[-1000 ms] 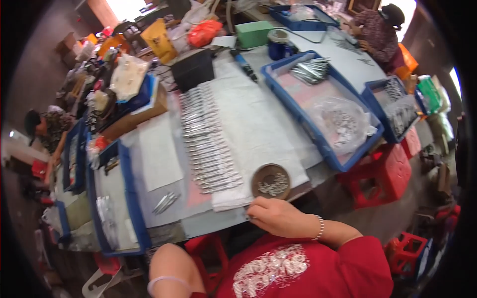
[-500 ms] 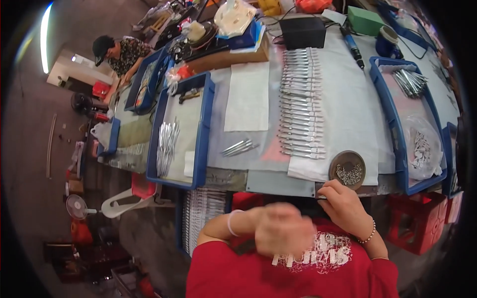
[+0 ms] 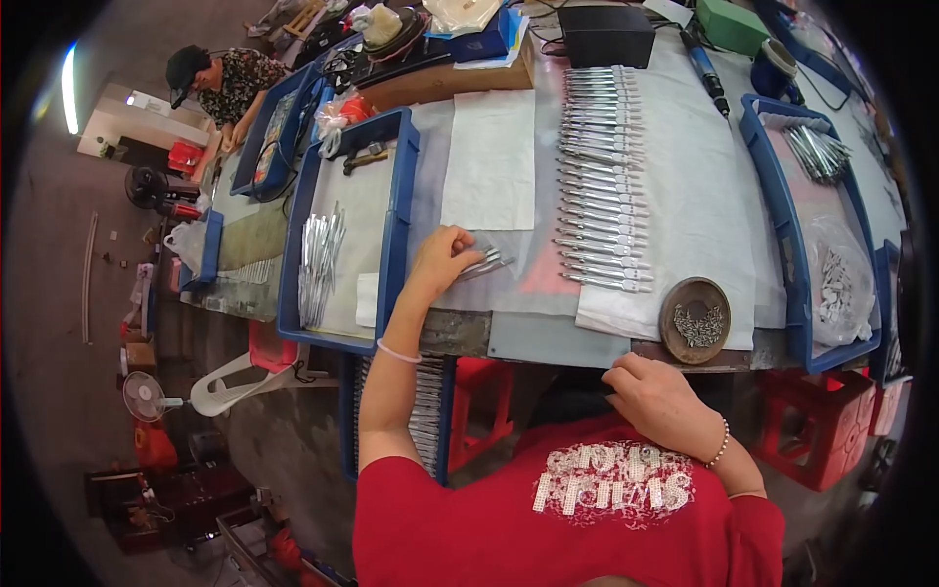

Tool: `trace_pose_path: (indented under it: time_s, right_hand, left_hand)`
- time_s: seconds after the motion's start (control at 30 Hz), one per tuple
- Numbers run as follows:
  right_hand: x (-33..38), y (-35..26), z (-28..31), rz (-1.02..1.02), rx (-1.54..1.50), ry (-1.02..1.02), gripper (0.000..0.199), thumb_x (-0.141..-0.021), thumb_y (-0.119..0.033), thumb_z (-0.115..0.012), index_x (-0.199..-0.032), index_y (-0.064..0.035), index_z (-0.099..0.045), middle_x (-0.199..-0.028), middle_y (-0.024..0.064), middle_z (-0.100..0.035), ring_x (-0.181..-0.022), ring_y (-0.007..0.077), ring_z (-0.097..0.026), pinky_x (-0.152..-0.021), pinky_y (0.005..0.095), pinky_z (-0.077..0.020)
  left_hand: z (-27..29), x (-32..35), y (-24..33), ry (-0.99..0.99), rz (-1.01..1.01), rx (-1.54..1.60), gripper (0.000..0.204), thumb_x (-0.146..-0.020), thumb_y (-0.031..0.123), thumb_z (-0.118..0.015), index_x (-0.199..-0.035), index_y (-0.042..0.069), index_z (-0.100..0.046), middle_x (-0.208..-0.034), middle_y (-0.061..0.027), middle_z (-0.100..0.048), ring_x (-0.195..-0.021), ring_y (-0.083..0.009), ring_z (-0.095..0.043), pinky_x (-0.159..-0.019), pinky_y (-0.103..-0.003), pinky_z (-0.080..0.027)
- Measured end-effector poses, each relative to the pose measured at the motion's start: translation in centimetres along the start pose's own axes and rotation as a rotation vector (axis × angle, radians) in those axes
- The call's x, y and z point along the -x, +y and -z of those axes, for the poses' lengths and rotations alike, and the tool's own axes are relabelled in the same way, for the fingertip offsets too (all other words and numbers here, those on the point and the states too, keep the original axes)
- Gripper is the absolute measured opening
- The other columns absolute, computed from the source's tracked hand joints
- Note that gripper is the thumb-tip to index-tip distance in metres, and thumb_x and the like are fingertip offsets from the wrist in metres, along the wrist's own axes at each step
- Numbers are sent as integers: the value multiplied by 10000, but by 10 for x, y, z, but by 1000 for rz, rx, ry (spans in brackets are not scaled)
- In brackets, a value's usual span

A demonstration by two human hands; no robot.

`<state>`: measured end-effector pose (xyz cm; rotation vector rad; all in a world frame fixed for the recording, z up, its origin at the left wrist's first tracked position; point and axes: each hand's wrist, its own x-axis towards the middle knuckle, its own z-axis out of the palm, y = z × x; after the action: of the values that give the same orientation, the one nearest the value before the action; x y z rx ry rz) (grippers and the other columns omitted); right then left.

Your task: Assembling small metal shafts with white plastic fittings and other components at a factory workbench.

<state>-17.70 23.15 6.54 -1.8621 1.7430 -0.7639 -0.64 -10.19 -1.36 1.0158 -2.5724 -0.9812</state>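
Observation:
My left hand (image 3: 442, 260) is stretched out over the table, thumb and fingers bent in a pinch at the left end of a small bunch of slim metal rods (image 3: 495, 262). The fingers cover part of that bunch. Close to the front table edge, my right hand (image 3: 657, 401) is closed with curled fingers; whatever it may hold is hidden. Just beyond it stands a round brown bowl (image 3: 682, 344) with tiny metal parts. A long row of silver pen-like pieces (image 3: 603, 210) lies side by side on white cloth between the hands and the far side.
A blue tray (image 3: 402, 186) at left holds metal rods and a hammer (image 3: 366, 159). The right blue tray (image 3: 780, 230) has rods and a bag of small parts (image 3: 837, 289). A blue electric screwdriver (image 3: 705, 76) and black box (image 3: 606, 37) lie farther back. A co-worker (image 3: 230, 88) sits far left.
My left hand has swung from in front of my chest out to the metal rods on the table. My right hand has drawn back slightly from the bowl, still curled.

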Motion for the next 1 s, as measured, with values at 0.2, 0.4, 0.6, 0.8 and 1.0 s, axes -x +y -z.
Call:
trace_pose_path:
  time_s: [0.2,0.4,0.6,0.8,1.0]
  right_hand:
    - [1,2,-3,-58,23,-52,207,-715,-77,-651,-881,-27,-538,-828,107,-527,-759,274,-558,-660,369,-450]
    - [-1,3,-6,-50,12,-120,255,-715,-68,-662,-937,-15,-547,-868,119,-526,-765,301,-555,-663,377,-461]
    - [-2,13,-8,-76,-114,-1,173,-746,-72,-635,-887,-25,-546,-819,118,-540,-738,291,-573,-627,380,-458]
    - [-7,24,-25,-395,-1065,124,231,-838,-47,-595,-1059,0,-548,-885,21,-574,-749,47,-518,-640,208,-449]
    - [-4,28,-11,-371,-1784,500,276,-869,-50,-571,-1132,4,-505,-864,69,-594,-600,83,-479,-570,222,-423]
  left_hand:
    - [3,-9,7,-214,87,22,226,-704,171,-706,-805,1,-597,-761,-108,-581,-686,-208,-560,-615,-318,-441]
    - [7,-2,13,-114,-41,-16,209,-722,155,-695,-782,-1,-569,-726,-104,-576,-640,-189,-541,-590,-315,-430]
    - [13,35,87,269,3,488,81,-850,54,-592,-892,27,-528,-758,-8,-570,-602,-40,-464,-549,-175,-384]
    - [-61,81,160,276,-29,1313,129,-885,62,-569,-984,4,-509,-902,-75,-586,-688,-107,-570,-639,-224,-468]
    - [-112,109,183,172,38,1568,111,-889,22,-546,-991,-9,-514,-965,-114,-603,-750,-152,-608,-699,-275,-508]
